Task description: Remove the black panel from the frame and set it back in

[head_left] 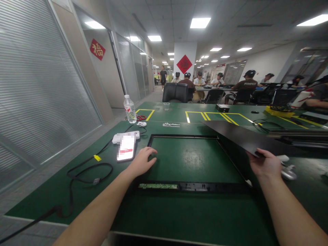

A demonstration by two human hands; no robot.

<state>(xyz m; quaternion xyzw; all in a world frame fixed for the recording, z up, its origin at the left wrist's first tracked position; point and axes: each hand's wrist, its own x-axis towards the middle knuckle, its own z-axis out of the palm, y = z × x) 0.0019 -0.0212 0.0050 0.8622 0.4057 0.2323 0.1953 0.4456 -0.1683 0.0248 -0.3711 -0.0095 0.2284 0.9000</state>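
Note:
A black rectangular frame lies flat on the green table before me, its middle open to the tabletop. Along its near bar sits a narrow green circuit board. My left hand is over the frame's left side, thumb and fingers apart; I cannot tell whether it touches the bar. In my right hand is the edge of a thin, dark flat panel, held tilted above the frame's right side. The fingers under the panel are partly hidden.
Left of the frame are a lit phone, a white power strip, a looped black cable and a water bottle. A silvery tool lies beyond my right hand. Several people sit at farther tables.

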